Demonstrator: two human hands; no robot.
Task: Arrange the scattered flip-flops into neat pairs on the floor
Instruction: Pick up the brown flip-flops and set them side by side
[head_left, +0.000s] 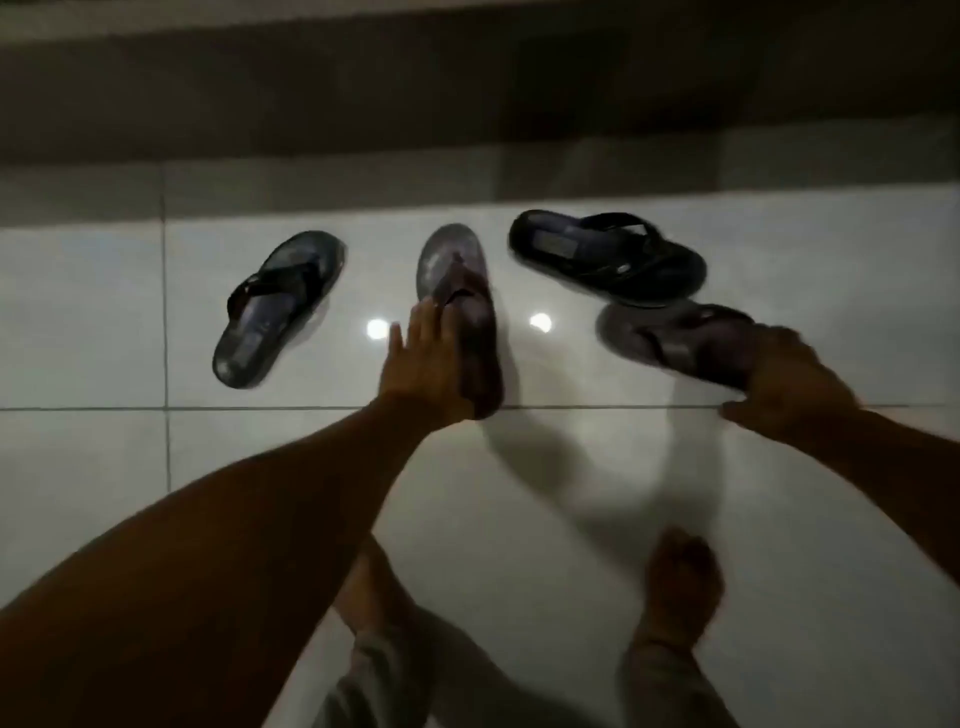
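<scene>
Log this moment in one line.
left hand: touches middle flip-flop | right hand: grips brown flip-flop | black flip-flop, grey flip-flop: on floor
</scene>
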